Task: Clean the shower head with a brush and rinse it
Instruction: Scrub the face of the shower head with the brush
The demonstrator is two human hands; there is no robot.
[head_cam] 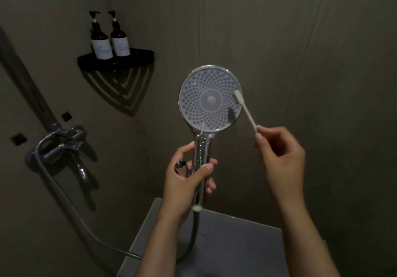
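Note:
A round chrome shower head (pixel 209 99) with a pale dotted spray face points toward me in the middle of the view. My left hand (pixel 189 177) grips its chrome handle just below the face. My right hand (pixel 279 150) pinches the end of a slim white toothbrush (pixel 246 110). The brush's bristle end lies against the right edge of the spray face. A dark shadow of the brush falls on the face beside it. The grey hose (pixel 194 236) hangs down from the handle's end.
A chrome mixer tap (pixel 64 145) is fixed to the left wall, with the hose looping from it. Two dark pump bottles (pixel 110 38) stand on a black corner shelf (pixel 137 58). Dim grey walls surround me; a grey floor patch (pixel 225 244) lies below.

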